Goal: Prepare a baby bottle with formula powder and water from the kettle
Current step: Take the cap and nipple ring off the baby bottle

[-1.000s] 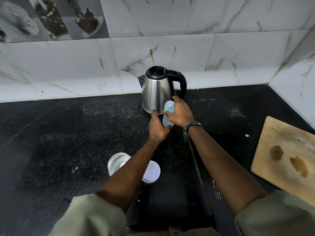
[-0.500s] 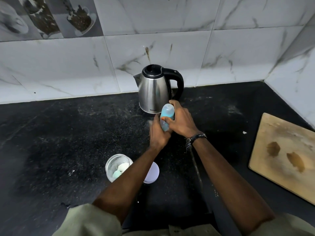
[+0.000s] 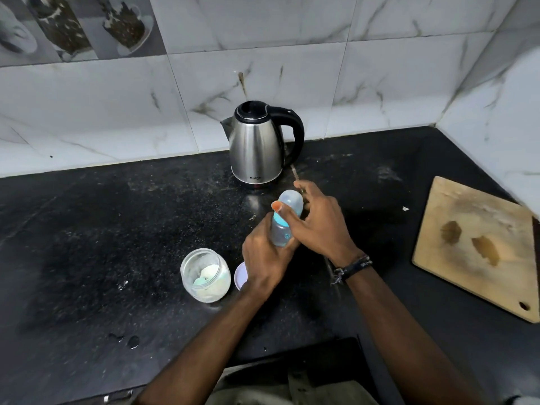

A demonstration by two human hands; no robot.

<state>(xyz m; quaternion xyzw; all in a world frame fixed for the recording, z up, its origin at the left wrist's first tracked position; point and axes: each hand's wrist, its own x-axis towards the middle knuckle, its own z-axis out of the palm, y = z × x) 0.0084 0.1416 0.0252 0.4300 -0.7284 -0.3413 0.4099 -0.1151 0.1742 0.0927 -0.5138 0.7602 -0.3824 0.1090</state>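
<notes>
A clear baby bottle (image 3: 283,232) with a blue collar and a translucent cap sits between both hands, above the black counter. My left hand (image 3: 263,258) wraps its lower body. My right hand (image 3: 318,226) grips the cap and collar from the right, thumb across the front. A steel kettle (image 3: 255,146) with a black handle stands behind, by the wall. An open glass jar (image 3: 204,274) with pale formula powder and a scoop inside stands left of my left wrist. Its white lid (image 3: 241,276) lies beside it, partly hidden by my hand.
A wooden cutting board (image 3: 479,244) lies at the right, near the side wall. The black counter (image 3: 87,244) is dusty, with small droplets at the front left. Tiled walls (image 3: 380,83) close the back and right.
Both hands have drawn the bottle back from the kettle's base toward me, and it now tilts slightly. The jar and lid have not moved on the counter.
</notes>
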